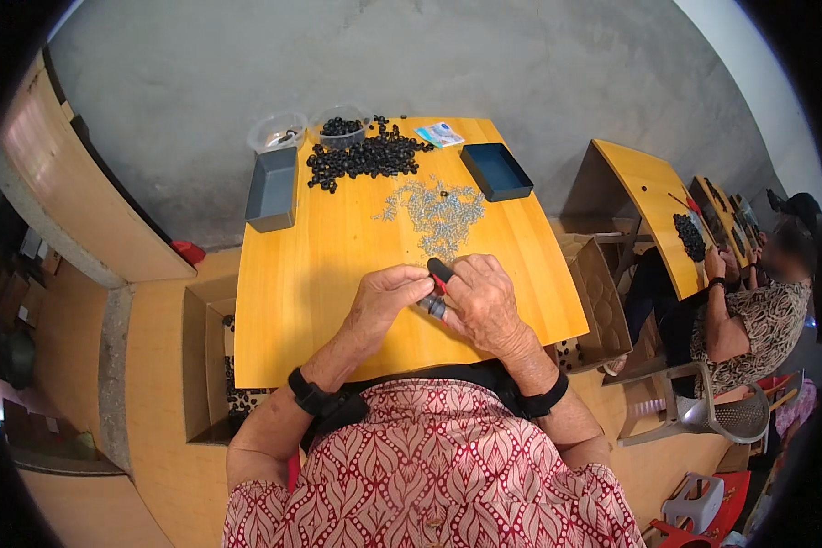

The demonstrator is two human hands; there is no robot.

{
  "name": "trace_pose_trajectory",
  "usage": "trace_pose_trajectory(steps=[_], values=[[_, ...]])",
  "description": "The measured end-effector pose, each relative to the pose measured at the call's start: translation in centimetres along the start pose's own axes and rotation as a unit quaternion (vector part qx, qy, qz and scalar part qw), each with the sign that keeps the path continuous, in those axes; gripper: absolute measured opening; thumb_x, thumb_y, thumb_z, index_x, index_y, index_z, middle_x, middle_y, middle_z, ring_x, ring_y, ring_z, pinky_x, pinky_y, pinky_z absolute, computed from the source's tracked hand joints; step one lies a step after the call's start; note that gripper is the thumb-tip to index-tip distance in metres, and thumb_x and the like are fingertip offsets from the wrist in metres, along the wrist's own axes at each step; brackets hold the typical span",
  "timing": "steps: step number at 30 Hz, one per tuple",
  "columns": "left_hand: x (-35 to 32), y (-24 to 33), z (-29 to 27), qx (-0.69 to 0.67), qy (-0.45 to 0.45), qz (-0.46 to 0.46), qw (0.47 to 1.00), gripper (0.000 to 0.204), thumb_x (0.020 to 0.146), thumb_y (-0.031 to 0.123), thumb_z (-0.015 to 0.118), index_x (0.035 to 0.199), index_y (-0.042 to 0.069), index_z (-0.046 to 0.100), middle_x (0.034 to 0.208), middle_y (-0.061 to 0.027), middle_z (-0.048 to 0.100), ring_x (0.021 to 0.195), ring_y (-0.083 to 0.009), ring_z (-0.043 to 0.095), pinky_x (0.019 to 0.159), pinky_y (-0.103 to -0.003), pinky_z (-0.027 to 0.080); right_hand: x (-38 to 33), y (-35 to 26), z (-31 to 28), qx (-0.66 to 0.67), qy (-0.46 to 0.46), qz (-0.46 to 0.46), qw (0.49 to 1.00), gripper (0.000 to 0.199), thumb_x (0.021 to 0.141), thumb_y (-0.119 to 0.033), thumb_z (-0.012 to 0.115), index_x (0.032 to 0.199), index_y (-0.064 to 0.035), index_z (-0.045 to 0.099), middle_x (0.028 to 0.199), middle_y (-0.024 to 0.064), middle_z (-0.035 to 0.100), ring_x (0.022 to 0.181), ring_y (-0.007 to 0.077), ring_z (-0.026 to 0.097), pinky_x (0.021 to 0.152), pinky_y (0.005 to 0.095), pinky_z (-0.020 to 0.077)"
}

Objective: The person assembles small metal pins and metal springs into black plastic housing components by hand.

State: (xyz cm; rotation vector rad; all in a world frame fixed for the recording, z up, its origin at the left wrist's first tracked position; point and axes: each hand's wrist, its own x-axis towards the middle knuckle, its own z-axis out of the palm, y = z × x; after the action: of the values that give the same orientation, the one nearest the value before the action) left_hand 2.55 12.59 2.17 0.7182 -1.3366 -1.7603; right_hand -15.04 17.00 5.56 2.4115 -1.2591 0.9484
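My two hands meet just above the near half of a yellow table (338, 320). My left hand (388, 297) is closed, thumb and fingertips pinched together; whatever lies between them is too small to make out. Curled up against it, my right hand (486, 301) is closed around a small red and black thing (439, 285) whose kind I cannot tell. Dark coverings show at the fingers where the hands meet. Beyond the hands lies a loose spread of small silver screws (443, 215). Farther back is a heap of small black round parts (365, 157).
A grey tray (272, 192) stands at the table's left edge, a dark blue tray (511, 173) at its right. Two clear tubs (279, 130) and a small packet (439, 135) sit at the back. Cardboard boxes (598, 301) flank the table. Another person (749, 320) works at the right.
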Motion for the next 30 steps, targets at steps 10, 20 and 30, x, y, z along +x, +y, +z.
trace_pose_trajectory(steps=[10,20,30], values=[[0.4,-0.2,0.4,-0.051,-0.018,-0.029,0.998,0.020,0.092,0.017,0.062,0.101,0.001,0.069,0.092,-0.0045,0.069,0.089,-0.0107,0.062,0.086,-0.026,0.046,-0.6,1.8,0.8,0.074,0.035,0.020,0.996,0.041,0.070,-0.021,0.079,0.103,-0.0017,0.065,0.089,0.0109,0.061,0.085,0.0291,0.060,0.077,0.0381,0.0474],[0.0,0.0,0.4,-0.046,-0.030,-0.018,0.998,0.018,0.091,0.016,0.063,0.101,0.002,0.070,0.091,-0.0022,0.069,0.088,-0.0090,0.060,0.085,-0.025,0.044,-0.7,1.2,0.7,0.062,0.046,-0.005,0.997,0.043,0.069,-0.020,0.079,0.105,-0.0010,0.064,0.094,0.0119,0.061,0.089,0.0292,0.061,0.078,0.0394,0.0488],[-0.4,0.9,0.4,0.005,-0.028,-0.029,0.999,0.024,0.091,0.017,0.063,0.106,-0.001,0.068,0.095,0.0002,0.065,0.091,-0.0075,0.055,0.085,-0.023,0.043,-1.1,1.4,0.3,0.051,0.069,0.000,0.996,0.040,0.068,-0.016,0.079,0.102,0.0002,0.064,0.093,0.0126,0.061,0.087,0.0293,0.061,0.079,0.0399,0.0492]])
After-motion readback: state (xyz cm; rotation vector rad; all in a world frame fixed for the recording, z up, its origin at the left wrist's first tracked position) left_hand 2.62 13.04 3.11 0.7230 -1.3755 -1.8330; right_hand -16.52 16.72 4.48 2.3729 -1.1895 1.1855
